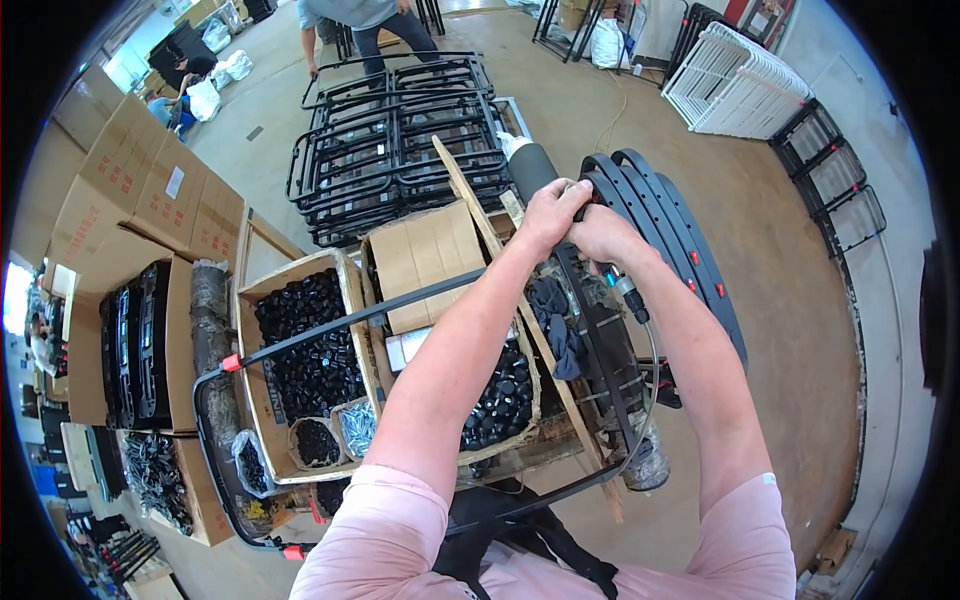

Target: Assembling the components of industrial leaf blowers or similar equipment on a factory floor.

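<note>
My left hand (550,214) is closed at the far corner of a black metal tube frame (350,318), which stretches toward me with red clips on it. Right beside it, my right hand (606,238) is closed too, its fingers mostly hidden. A hose fitting (628,292) with an air hose shows below that wrist, apparently the tail of an air tool in the fist. Just beyond my hands lies a dark padded roller (535,172) with a white wrapped end. A dark cloth (556,318) hangs beside the frame's crossbar (594,345).
Under the frame are cardboard boxes of black plastic caps (310,330) and a bag of silvery screws (358,428). Curved black bars (665,225) stand at the right. Ahead, a person (375,25) is near stacked black frames (400,145). White racks (735,85) lean at the wall.
</note>
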`<state>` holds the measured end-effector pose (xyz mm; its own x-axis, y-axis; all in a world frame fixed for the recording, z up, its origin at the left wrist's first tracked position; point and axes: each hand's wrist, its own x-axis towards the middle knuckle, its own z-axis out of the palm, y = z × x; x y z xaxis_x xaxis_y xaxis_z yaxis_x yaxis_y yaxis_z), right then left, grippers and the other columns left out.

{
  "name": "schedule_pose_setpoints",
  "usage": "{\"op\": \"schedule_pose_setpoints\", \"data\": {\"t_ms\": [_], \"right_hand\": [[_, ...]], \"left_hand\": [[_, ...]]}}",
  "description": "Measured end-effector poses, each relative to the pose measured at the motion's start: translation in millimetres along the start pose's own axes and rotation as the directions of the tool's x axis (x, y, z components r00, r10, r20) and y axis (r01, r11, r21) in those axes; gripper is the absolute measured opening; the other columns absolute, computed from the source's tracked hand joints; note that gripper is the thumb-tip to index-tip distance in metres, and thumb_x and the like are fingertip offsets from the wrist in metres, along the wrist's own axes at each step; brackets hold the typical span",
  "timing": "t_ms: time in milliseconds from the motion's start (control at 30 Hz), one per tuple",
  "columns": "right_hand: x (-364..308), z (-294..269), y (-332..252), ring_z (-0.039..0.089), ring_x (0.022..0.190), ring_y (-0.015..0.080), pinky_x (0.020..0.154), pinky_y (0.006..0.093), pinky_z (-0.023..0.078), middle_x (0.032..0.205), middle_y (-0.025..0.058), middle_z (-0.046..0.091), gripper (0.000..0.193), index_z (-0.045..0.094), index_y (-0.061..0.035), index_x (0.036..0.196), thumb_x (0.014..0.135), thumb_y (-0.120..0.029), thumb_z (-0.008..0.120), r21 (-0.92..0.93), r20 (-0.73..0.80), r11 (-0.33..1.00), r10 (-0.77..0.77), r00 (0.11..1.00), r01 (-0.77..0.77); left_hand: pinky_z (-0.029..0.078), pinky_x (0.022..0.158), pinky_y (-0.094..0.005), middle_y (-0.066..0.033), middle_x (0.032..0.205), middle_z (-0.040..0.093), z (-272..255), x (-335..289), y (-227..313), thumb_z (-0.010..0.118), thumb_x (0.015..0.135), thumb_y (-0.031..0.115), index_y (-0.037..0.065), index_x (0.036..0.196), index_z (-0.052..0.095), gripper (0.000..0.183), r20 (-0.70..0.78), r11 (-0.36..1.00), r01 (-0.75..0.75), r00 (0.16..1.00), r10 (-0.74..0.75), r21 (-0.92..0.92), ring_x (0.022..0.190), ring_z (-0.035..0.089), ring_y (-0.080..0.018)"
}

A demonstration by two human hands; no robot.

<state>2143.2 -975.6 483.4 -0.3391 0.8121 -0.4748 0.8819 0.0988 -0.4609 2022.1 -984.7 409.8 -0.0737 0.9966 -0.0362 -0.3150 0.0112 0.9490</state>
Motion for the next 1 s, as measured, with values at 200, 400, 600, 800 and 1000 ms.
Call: {"op": "schedule_pose_setpoints", "data": {"t_ms": [200,400,600,800,1000], "right_hand": [[4.6,4.1,10.7,0.069,0.054,0.0249,0.055,0.0384,0.054,0.076,0.0127,0.07,0.034,0.071,0.005,0.09,0.092,-0.029,0.068,0.139,0.005,0.988,0.074,0.997,-0.074],[41.9,27.7,4.9,0.067,0.062,0.0206,0.051,0.0381,0.054,0.074,0.0091,0.067,0.018,0.069,-0.0021,0.082,0.088,-0.019,0.07,0.413,0.032,0.91,0.015,0.999,-0.027],[31.3,14.2,11.3,0.059,0.046,0.0235,0.043,0.0381,0.044,0.057,0.0118,0.059,0.009,0.06,-0.0019,0.062,0.07,-0.003,0.065,0.405,0.126,0.914,-0.032,0.991,-0.022],[29.8,-2.8,24.8,0.058,0.048,0.0248,0.044,0.0397,0.046,0.059,0.0122,0.058,0.016,0.059,-0.002,0.066,0.079,-0.011,0.06,0.44,0.2,0.897,-0.135,0.97,0.034],[48.1,-18.5,17.8,0.052,0.049,0.0214,0.044,0.0371,0.046,0.064,0.0079,0.055,0.013,0.056,-0.0063,0.08,0.085,-0.017,0.053,0.56,0.263,0.812,0.014,0.965,-0.164]], "left_hand": [[0.053,0.087,-0.0348,-0.0088,0.108,0.072,7.2,-0.3,-6.7,0.072,0.101,0.041,0.002,0.119,0.069,0.043,-0.049,0.997,0.005,0.999,-0.001,0.073,0.097,0.065,-0.0161],[0.054,0.097,-0.0379,-0.018,0.117,0.071,-14.6,-15.4,-11.7,0.074,0.097,0.048,-0.003,0.13,0.063,0.062,-0.362,0.812,-0.082,0.866,0.345,0.577,0.108,0.068,-0.0236],[0.055,0.088,-0.0373,-0.0133,0.104,0.072,-36.2,-143.3,-21.5,0.065,0.105,0.036,-0.001,0.12,0.065,0.039,-0.373,0.943,-0.18,0.885,0.28,0.281,0.097,0.067,-0.0199],[0.053,0.078,-0.0346,-0.0062,0.095,0.068,-74.8,-301.5,-49.1,0.059,0.108,0.037,0.002,0.11,0.068,0.036,-0.388,0.962,-0.163,0.89,0.24,0.22,0.087,0.06,-0.0127],[0.053,0.078,-0.0327,-0.0022,0.092,0.069,-141.6,-399.2,-40.0,0.059,0.108,0.037,0.001,0.108,0.068,0.037,-0.5,0.95,-0.004,0.849,0.169,0.313,0.085,0.061,-0.0116]]}}
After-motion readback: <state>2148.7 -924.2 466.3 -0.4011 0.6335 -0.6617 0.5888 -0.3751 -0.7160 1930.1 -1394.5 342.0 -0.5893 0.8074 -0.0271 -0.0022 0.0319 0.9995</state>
